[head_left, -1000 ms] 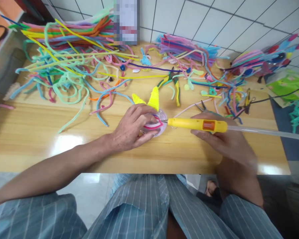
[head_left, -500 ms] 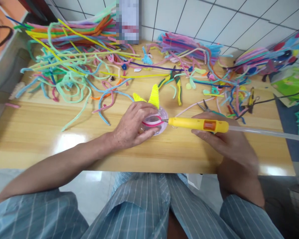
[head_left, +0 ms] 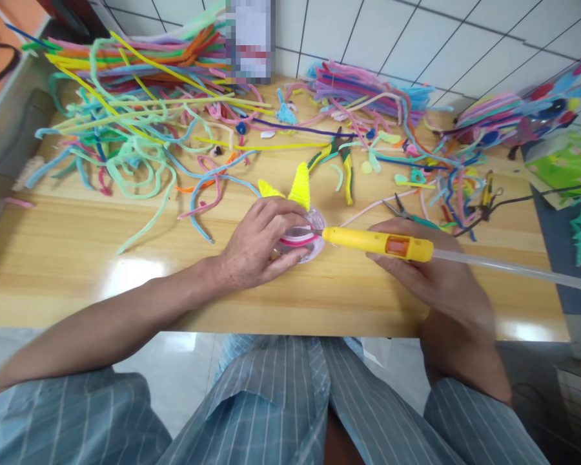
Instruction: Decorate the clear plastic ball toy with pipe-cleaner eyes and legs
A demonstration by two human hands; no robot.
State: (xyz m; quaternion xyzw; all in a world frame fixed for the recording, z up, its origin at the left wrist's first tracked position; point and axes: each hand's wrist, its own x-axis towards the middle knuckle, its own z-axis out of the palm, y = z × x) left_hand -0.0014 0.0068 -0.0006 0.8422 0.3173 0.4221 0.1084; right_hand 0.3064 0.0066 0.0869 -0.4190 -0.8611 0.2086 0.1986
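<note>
My left hand [head_left: 266,242] is closed around a pipe-cleaner figure [head_left: 318,223] of pale lilac, with a pink and white looped strip on its near side. Two yellow pointed pieces [head_left: 299,186] stick up beyond my fingers. In my right hand [head_left: 426,271] is a yellow hot glue gun [head_left: 368,241], a clear glue stick [head_left: 503,266] trailing from its rear. Its metal nozzle points left and meets the figure at the pink and white strip. My left palm hides much of the figure.
Green-and-yellow pliers [head_left: 347,174] lie beyond the figure, and teal-handled pliers [head_left: 407,213] beside my right hand. Loose pipe cleaners [head_left: 140,161] tangle at the left. Bundles of them [head_left: 358,90] line the tiled wall. A green bag [head_left: 561,168] sits at the far right.
My right hand and the glue gun have shifted slightly left, bringing the nozzle further over the pink and white strip. My left hand stays in place on the figure.
</note>
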